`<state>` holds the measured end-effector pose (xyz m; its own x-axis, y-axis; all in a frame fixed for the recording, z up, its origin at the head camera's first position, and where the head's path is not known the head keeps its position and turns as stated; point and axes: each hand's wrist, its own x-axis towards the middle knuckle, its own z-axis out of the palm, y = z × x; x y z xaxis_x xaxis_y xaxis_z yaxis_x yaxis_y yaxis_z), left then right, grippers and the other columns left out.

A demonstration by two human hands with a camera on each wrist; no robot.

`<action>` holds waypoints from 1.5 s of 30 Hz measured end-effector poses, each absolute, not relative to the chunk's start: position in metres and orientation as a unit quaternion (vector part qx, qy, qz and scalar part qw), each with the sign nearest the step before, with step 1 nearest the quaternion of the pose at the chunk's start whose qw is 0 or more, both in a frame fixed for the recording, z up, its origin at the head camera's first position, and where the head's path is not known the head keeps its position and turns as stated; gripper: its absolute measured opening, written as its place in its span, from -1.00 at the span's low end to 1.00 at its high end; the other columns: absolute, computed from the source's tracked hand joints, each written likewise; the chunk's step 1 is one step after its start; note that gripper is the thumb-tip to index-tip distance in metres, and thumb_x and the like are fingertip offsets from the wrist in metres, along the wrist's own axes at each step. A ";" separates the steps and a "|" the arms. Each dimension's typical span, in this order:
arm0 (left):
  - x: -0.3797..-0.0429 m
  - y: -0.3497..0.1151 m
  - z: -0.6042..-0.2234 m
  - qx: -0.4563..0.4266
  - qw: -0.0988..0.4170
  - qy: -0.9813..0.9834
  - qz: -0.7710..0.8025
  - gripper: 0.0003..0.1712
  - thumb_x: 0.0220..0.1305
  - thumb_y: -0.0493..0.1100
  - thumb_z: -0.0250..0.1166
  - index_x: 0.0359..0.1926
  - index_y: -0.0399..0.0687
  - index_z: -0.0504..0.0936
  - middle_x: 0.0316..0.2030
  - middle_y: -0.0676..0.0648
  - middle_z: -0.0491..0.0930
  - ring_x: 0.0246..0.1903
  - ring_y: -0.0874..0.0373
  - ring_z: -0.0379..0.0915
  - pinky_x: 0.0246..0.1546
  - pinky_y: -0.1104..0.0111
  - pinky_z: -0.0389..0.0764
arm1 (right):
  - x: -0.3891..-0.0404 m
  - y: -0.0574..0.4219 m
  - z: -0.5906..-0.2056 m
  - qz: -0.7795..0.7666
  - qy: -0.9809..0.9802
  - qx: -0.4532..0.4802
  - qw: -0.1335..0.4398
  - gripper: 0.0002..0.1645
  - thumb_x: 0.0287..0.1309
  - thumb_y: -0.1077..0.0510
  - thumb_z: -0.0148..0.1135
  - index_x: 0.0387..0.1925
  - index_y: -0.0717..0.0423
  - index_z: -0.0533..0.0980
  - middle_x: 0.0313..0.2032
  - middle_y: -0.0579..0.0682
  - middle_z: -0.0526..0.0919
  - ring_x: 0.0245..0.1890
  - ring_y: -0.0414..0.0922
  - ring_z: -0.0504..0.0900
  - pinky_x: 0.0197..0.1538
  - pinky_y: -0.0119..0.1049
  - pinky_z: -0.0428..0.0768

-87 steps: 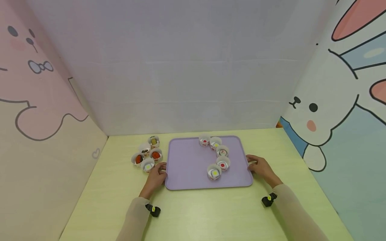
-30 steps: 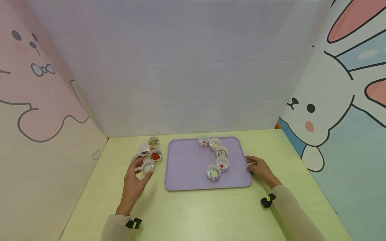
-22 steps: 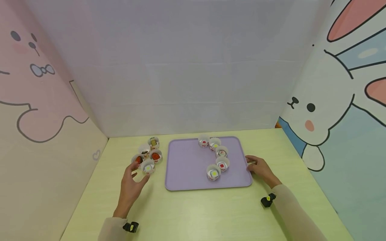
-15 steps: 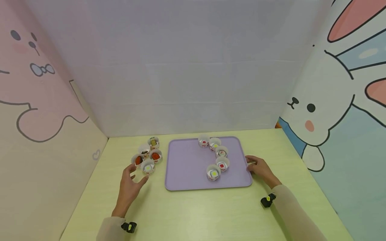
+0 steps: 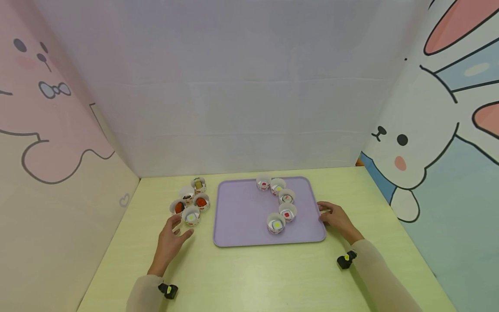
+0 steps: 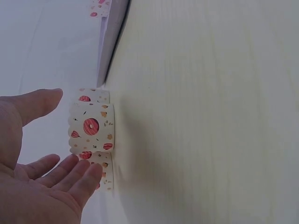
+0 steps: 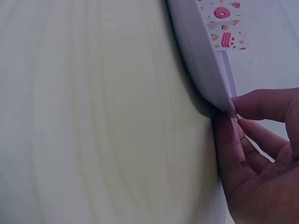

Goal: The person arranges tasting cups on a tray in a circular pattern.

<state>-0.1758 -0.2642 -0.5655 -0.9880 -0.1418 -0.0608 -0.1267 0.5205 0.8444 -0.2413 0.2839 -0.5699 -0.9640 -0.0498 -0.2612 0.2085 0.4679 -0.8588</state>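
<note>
In the head view my left hand [image 5: 169,242] is spread beside the front paper baking cup [image 5: 191,216], with thumb and fingers apart and nothing between them. That cup holds a white piece with a yellow dot. Its side, printed with doughnuts, faces the palm in the left wrist view, fingertips right by the printed wall [image 6: 91,126]. Behind it stand several more cups, among them one with an orange-red piece [image 5: 201,202] and one with a yellowish piece [image 5: 198,185]. My right hand [image 5: 337,220] pinches the right edge of the lilac tray [image 5: 241,216], thumb on the rim [image 7: 230,103].
Several filled paper cups stand on the tray in a curved line, from the back one [image 5: 263,182] to the front one [image 5: 276,224]. The pale yellow table [image 5: 249,277] meets a white backdrop [image 5: 241,147]. Rabbit-printed panels [image 5: 425,160] rise at the right side.
My left hand has let go of the tray's left edge and moved left to the cup group. It reached around the front cup, then drew slightly back. The right hand stays at the tray.
</note>
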 end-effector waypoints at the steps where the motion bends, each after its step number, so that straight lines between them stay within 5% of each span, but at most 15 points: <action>1: -0.177 -0.264 -0.567 0.076 0.008 -0.871 -0.484 -0.13 0.22 -0.14 0.38 0.43 -0.20 0.12 0.40 -0.30 0.21 0.42 -0.20 0.15 0.33 0.03 0.36 | -0.241 0.284 -0.570 -0.513 0.848 0.047 0.126 -0.25 0.12 0.37 0.18 0.39 0.27 0.28 0.20 0.33 0.43 -0.14 -0.10 0.62 -0.13 -0.26 0.64; 45: -0.208 -0.254 -0.577 0.046 -0.008 -0.894 -0.445 -0.06 0.18 -0.12 0.41 0.44 -0.31 0.12 0.30 -0.40 0.34 0.29 -0.28 0.32 0.26 -0.08 0.39 | -0.241 0.284 -0.570 -0.513 0.849 0.047 0.116 -0.27 0.12 0.35 0.20 0.37 0.26 0.31 0.18 0.31 0.46 -0.14 -0.09 0.59 -0.17 -0.30 0.61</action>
<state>-0.2083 -0.2541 -0.5771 -0.9957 -0.0750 -0.0543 -0.0885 0.5994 0.7955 -0.2407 0.2837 -0.5704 -0.9686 -0.0397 -0.2456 0.1990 0.4687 -0.8606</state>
